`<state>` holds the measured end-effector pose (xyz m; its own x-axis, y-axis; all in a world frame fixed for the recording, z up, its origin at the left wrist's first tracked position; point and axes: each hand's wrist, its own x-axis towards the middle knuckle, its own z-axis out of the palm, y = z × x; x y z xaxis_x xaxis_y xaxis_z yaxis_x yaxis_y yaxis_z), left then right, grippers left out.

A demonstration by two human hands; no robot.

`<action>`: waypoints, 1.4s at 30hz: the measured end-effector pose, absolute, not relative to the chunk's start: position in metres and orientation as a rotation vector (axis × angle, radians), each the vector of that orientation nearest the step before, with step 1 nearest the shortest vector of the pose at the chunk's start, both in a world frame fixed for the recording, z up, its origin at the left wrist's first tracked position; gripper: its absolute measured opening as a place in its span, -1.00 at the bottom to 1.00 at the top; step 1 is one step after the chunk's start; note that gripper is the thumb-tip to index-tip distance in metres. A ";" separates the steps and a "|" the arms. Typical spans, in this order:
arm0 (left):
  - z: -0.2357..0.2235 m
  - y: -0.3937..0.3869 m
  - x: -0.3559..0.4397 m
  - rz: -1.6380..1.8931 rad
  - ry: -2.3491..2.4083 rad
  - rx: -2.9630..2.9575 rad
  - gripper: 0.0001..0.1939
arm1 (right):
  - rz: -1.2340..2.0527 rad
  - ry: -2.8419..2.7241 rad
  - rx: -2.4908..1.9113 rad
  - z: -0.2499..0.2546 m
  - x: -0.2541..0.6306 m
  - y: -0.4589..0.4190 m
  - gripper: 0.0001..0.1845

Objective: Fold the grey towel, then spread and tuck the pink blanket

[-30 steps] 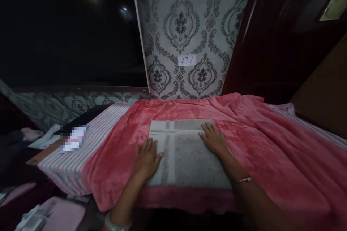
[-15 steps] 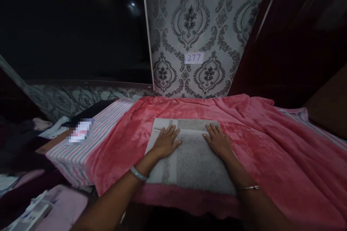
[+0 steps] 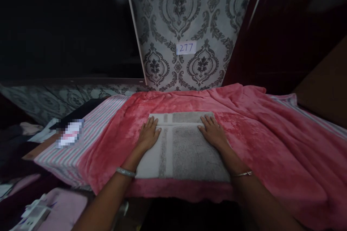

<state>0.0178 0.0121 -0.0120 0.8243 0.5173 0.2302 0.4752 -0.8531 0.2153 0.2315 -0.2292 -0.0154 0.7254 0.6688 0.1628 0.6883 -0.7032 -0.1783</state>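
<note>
Since the earlier frame, left hand (image 3: 148, 136) had slid outward from the towel's middle band to its left edge; right hand (image 3: 213, 133) had kept its place near the far right corner.

Item: folded towel (image 3: 189, 151). Grey terry, nubbly pile, rectangular, crossed by paler flat-woven bands, one running lengthwise at left, one across the far end. It lay flat at the centre of the pink blanket (image 3: 271, 140), its near edge close to the blanket's front hem.

Left hand: palm down, fingers spread and pointing to 12 o'clock, pressed flat on the towel's left margin, gripping nothing. A pale bangle (image 3: 125, 172) circled the wrist.

Right hand: palm down, fingers loosely spread toward 11 o'clock, flat on the towel, gripping nothing. A thin metal bracelet (image 3: 241, 174) circled the wrist.

Surface: plush, velvety blanket, rumpled into folds toward 2 o'clock, laid over a striped sheet (image 3: 89, 122) in pink, grey and white, exposed at 9 o'clock.

Room: dim. Grey damask-patterned wall panel (image 3: 187, 14) at 12 o'clock, bearing a small paper label (image 3: 186, 47) reading 277. Dark glossy panel (image 3: 65, 25) at 10 o'clock; dark wood (image 3: 284, 36) at 2 o'clock.
</note>
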 end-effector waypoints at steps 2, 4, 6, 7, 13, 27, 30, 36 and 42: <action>-0.019 0.018 0.017 0.545 0.822 2.787 -0.43 | -0.139 -1.071 -2.694 -0.016 0.231 -0.229 -0.37; -0.025 0.023 0.016 0.639 0.839 2.724 -0.45 | -0.155 -1.046 -2.678 -0.015 0.230 -0.229 -0.39; -0.027 0.026 0.016 0.713 0.834 2.686 -0.47 | -0.169 -0.967 -2.662 -0.013 0.230 -0.229 -0.38; -0.027 0.027 0.015 0.750 0.831 2.676 -0.48 | -0.175 -0.909 -2.649 -0.013 0.230 -0.229 -0.37; -0.024 0.026 0.008 0.933 0.900 2.578 -0.52 | -0.185 -0.631 -2.478 -0.010 0.233 -0.234 -0.30; -0.029 0.033 0.003 0.917 0.928 2.013 -0.37 | -0.065 -0.428 -2.444 -0.004 0.240 -0.238 -0.26; -0.036 0.037 0.003 0.951 0.824 1.916 -0.31 | 0.003 -0.391 -2.475 -0.002 0.240 -0.239 -0.28; -0.035 0.040 0.006 0.979 0.672 1.695 -0.24 | 0.089 -0.333 -2.468 0.007 0.239 -0.239 -0.35; -0.014 0.026 0.004 0.843 0.791 1.416 -0.24 | 0.193 -0.414 -2.404 0.012 0.246 -0.255 -0.51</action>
<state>0.0040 0.0258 -0.0137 0.4984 0.8665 0.0294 -0.0256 -0.0192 0.9995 0.2461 -0.2550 0.0121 0.9383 0.3445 -0.0286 0.2437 -0.7178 -0.6522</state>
